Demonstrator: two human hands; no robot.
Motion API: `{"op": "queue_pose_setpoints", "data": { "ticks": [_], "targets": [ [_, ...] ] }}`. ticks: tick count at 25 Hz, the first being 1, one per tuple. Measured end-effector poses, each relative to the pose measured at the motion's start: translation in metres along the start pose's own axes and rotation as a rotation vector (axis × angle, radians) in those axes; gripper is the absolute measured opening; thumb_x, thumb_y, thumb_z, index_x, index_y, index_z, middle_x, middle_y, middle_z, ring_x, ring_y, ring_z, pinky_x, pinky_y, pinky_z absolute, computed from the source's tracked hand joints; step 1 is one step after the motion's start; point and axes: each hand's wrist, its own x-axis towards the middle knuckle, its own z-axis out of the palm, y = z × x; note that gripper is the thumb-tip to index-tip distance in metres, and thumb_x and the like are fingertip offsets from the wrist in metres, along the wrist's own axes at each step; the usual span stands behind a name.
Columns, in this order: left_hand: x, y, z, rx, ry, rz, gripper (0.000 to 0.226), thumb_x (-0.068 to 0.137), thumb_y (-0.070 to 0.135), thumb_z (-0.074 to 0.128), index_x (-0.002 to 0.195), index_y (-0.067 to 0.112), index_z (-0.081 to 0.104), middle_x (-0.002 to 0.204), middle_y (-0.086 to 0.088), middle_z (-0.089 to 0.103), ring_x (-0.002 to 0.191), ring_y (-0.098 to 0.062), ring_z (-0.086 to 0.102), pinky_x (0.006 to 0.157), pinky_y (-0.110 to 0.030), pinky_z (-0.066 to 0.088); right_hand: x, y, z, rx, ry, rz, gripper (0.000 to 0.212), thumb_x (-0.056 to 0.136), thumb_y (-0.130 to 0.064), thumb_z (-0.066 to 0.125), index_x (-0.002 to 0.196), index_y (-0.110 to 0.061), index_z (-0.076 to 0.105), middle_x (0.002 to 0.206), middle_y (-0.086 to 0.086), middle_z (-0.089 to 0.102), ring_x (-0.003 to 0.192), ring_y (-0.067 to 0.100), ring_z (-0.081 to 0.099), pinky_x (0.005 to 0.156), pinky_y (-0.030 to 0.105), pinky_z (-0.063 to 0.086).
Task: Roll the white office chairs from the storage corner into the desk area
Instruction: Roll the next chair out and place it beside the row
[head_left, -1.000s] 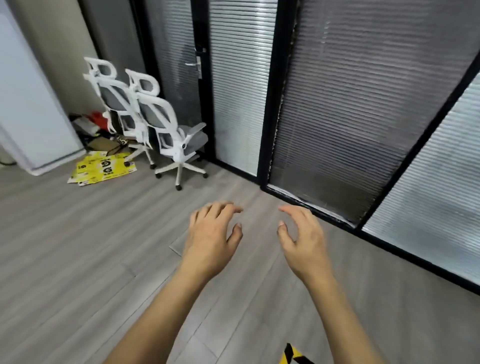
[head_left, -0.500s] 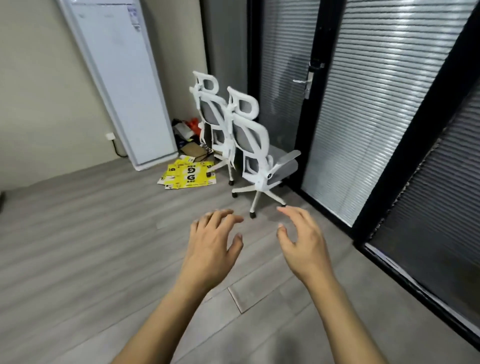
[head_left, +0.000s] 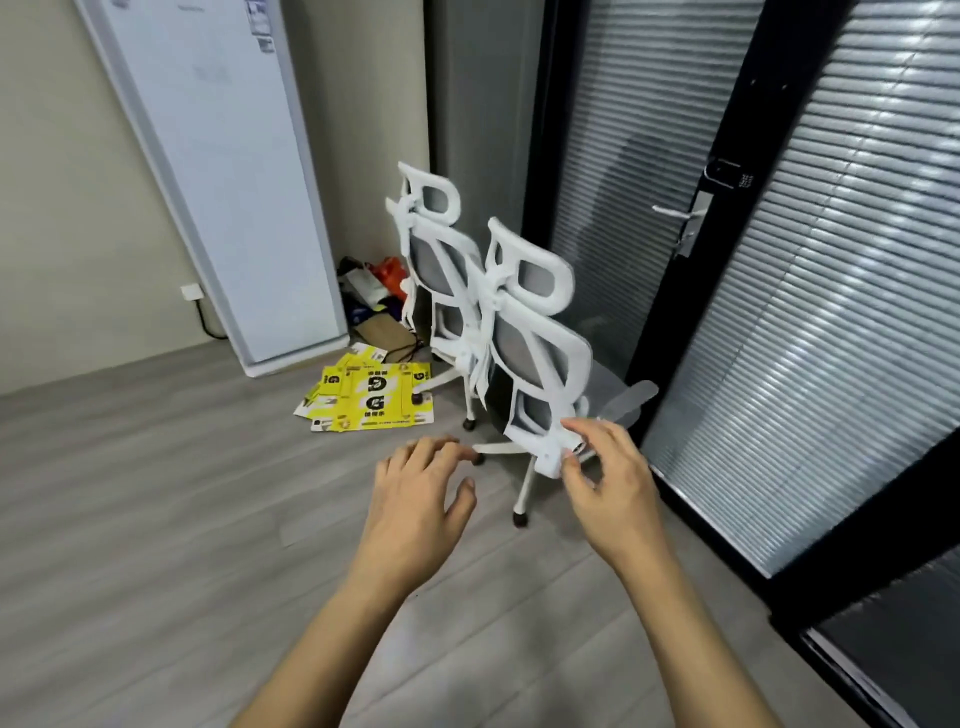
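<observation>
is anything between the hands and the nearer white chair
No. The right hand and left hand have only bare floor ahead of the nearer chair. The yellow flattened boxes lie off to the left.

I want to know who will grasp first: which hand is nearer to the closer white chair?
The right hand is nearer; its fingers overlap the lower edge of the closer white chair's backrest, though contact is unclear. The left hand hovers open, lower and to the left.
</observation>
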Motion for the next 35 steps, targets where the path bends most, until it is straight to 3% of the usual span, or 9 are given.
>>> {"op": "queue_pose_setpoints", "data": {
  "ticks": [5,11,16,20,24,28,35],
  "targets": [
    [0.160,-0.055,0.041,-0.034,-0.030,0.085,0.035,0.090,0.044,0.039,0.117,0.034,0.059,0.125,0.012,0.056,0.116,-0.017,0.048,0.096,-0.037,0.036,0.136,0.042,0.048,-0.036,0.047,0.111,0.032,0.095,-0.025,0.061,0.125,-0.036,0.062,0.121,-0.025,0.052,0.108,0.008,0.059,0.091,0.045,0.053],
    [0.345,-0.127,0.111,-0.019,-0.097,0.144,0.025,0.092,0.038,0.049,0.115,0.035,0.058,0.120,0.013,0.059,0.110,-0.017,0.051,0.091,-0.035,0.038,0.300,0.123,0.114,-0.086,0.137,0.182,0.030,0.095,-0.024,0.059,0.125,-0.031,0.062,0.122,-0.015,0.056,0.113,0.011,0.056,0.101,0.045,0.047],
    [0.471,-0.181,0.155,-0.007,-0.202,0.213,0.041,0.091,0.047,0.035,0.123,0.032,0.056,0.122,0.010,0.059,0.113,-0.021,0.052,0.094,-0.042,0.042,0.390,0.177,0.170,-0.133,0.127,0.350,0.030,0.095,-0.030,0.059,0.124,-0.039,0.060,0.127,-0.017,0.054,0.116,0.017,0.056,0.098,0.048,0.049],
    [0.553,-0.227,0.199,-0.036,-0.242,0.279,0.043,0.094,0.049,0.039,0.129,0.028,0.053,0.128,0.006,0.057,0.117,-0.025,0.054,0.097,-0.042,0.044,0.422,0.197,0.205,-0.278,0.109,0.456,0.030,0.094,-0.044,0.061,0.122,-0.033,0.063,0.126,-0.011,0.060,0.118,0.019,0.057,0.103,0.041,0.043],
    [0.624,-0.281,0.254,-0.044,-0.322,0.410,0.055,0.092,0.061,0.042,0.135,0.028,0.051,0.137,0.002,0.053,0.130,-0.028,0.047,0.104,-0.048,0.040,0.427,0.217,0.250,-0.508,0.123,0.647,0.054,0.083,-0.073,0.057,0.116,-0.031,0.065,0.112,-0.010,0.066,0.110,0.019,0.060,0.099,0.041,0.044],
    [0.664,-0.320,0.286,-0.160,-0.359,0.636,0.048,0.092,0.062,0.049,0.124,0.028,0.060,0.126,0.000,0.056,0.126,-0.030,0.049,0.111,-0.054,0.031,0.417,0.210,0.293,-0.627,0.355,0.703,0.056,0.081,-0.075,0.058,0.108,-0.026,0.067,0.098,-0.008,0.064,0.099,0.021,0.059,0.093,0.041,0.047],
    [0.671,-0.348,0.279,-0.421,-0.513,0.798,0.046,0.088,0.063,0.056,0.113,0.026,0.066,0.117,-0.001,0.051,0.123,-0.029,0.045,0.115,-0.050,0.024,0.385,0.132,0.355,-0.744,0.486,0.853,0.049,0.082,-0.077,0.058,0.098,-0.030,0.056,0.090,-0.020,0.053,0.091,0.012,0.054,0.091,0.032,0.041]
  ]
}}
